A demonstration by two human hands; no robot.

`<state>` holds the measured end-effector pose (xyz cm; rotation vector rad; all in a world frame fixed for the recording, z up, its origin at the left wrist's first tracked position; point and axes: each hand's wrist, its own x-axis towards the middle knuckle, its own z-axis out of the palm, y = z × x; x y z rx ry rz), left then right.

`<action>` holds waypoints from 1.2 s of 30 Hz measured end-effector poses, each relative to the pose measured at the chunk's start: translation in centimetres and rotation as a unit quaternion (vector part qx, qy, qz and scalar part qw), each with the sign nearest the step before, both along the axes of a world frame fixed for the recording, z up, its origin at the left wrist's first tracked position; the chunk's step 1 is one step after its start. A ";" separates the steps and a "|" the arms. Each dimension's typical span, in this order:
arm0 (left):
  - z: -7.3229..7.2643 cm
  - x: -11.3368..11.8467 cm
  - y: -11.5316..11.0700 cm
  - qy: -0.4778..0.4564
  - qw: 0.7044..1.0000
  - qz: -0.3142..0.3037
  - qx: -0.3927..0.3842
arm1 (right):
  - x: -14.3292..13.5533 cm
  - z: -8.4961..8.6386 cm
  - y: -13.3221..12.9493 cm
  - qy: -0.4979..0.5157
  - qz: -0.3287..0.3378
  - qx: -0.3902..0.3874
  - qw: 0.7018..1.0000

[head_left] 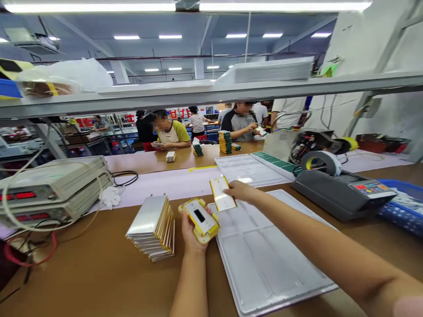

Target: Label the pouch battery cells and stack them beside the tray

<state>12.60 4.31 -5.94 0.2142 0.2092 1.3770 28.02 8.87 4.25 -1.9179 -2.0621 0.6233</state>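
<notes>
My left hand (pixel 194 233) is wrapped round a yellow holder (pixel 206 239), in which a flat silver-white piece with a black rectangle (pixel 199 215) lies. Up and to the right, my right hand (pixel 238 191) pinches the edge of a white plate with yellow edges (pixel 222 193). That plate is tilted above the far left part of a white plastic tray (pixel 251 264). Left of my left hand stands a tall stack of silver plates with yellow edges (pixel 150 220).
Stacked instruments (pixel 59 185) and white gloves (pixel 110 197) are at the left. A tape dispenser (pixel 340 193) and blue basket (pixel 403 207) stand at the right. Beyond lies another white tray (pixel 241 165). People work across the bench, and a shelf (pixel 205 94) crosses overhead.
</notes>
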 end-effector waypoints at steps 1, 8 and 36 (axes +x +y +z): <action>0.1 0.2 -0.1 0.000 1.000 -0.004 0.005 | -0.2 0.2 0.1 0.014 0.011 -0.012 1.000; 0.2 0.9 -1.1 0.002 0.999 -0.037 0.026 | -4.2 -1.7 -2.1 0.104 0.125 -0.090 0.983; 1.7 1.2 -0.9 0.169 0.981 -0.004 -0.094 | 11.4 -6.4 -5.7 -0.080 0.017 0.096 0.992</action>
